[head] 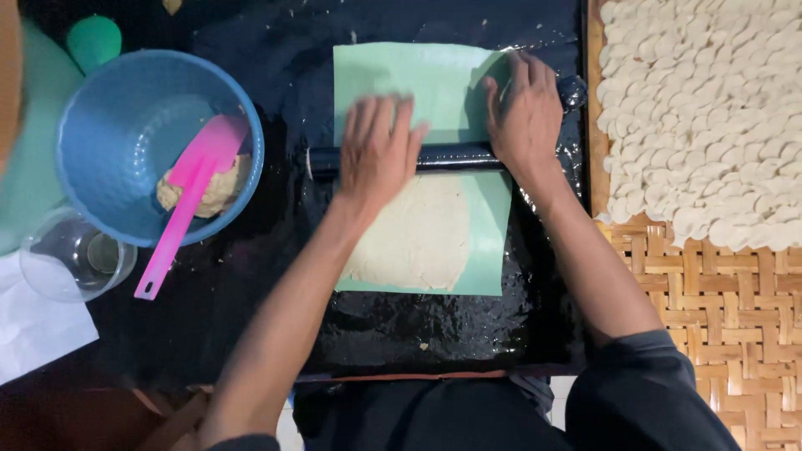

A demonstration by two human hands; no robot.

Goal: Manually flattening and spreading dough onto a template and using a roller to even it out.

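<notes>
A dark rolling pin (455, 156) lies across a pale green sheet (434, 79) on a shiny black work surface (276, 276). My left hand (378, 150) presses flat on the pin's left half, fingers spread. On the pin's right half rests my right hand (526, 113), palm down. Flattened beige dough (418, 238) shows under the sheet on the near side of the pin.
A blue bowl (117, 125) at left holds a lump of dough (221, 188) and a pink spatula (188, 196). A clear glass (71, 259) stands below it. At right, a woven bamboo tray (727, 309) carries several rows of small white dough pieces (702, 108).
</notes>
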